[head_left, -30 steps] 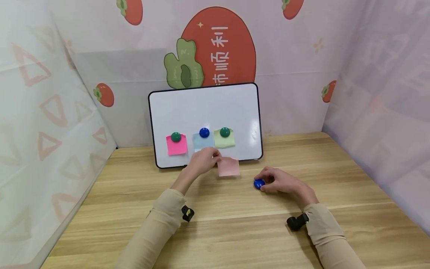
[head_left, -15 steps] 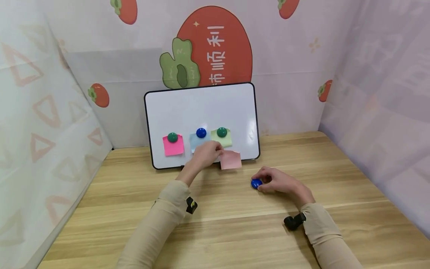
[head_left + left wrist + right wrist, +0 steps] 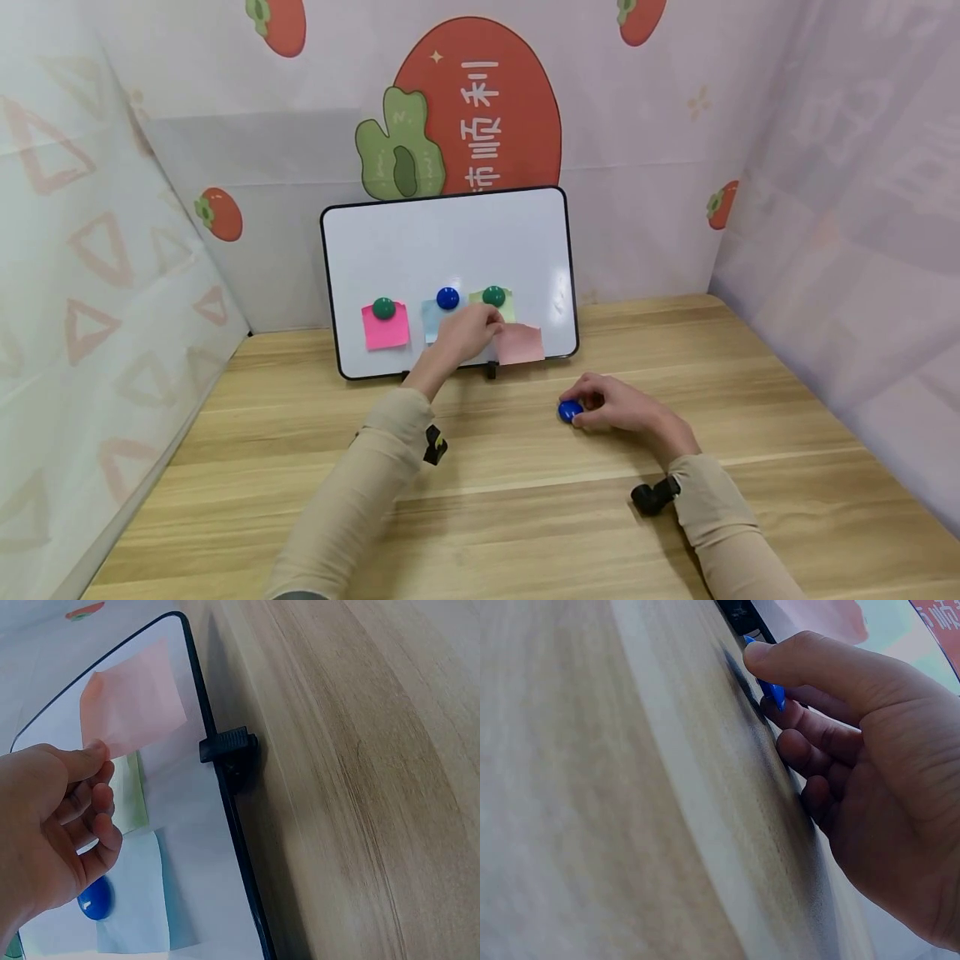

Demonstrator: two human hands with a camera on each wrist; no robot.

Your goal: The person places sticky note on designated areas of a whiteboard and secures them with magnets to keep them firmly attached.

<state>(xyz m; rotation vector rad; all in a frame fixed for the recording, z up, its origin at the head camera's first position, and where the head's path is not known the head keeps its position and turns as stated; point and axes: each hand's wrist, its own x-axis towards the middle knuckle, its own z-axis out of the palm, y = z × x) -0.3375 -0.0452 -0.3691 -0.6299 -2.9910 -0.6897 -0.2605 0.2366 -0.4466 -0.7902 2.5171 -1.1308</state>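
Observation:
My left hand (image 3: 467, 333) pinches a pale pink sticky note (image 3: 521, 344) by its upper left corner, in front of the lower right of a whiteboard (image 3: 450, 242). In the left wrist view the pink note (image 3: 139, 697) slants across the board, its held corner between thumb and finger. Near the table's middle, my right hand (image 3: 622, 406) grips a round blue magnet (image 3: 570, 411). The right wrist view shows this magnet (image 3: 772, 691) edge-on between thumb and fingertip, just above the wood.
On the board, green magnets hold a hot pink note (image 3: 386, 329) and a light green note (image 3: 504, 305). A blue magnet (image 3: 447, 298) holds a light blue note (image 3: 433, 321). Black clips (image 3: 492, 370) support the board's lower edge on the wooden table (image 3: 510, 517).
My left hand has moved up and to the right, bringing the pale pink note from below the board's edge to in front of its lower right. The right hand stays nearly still with the magnet.

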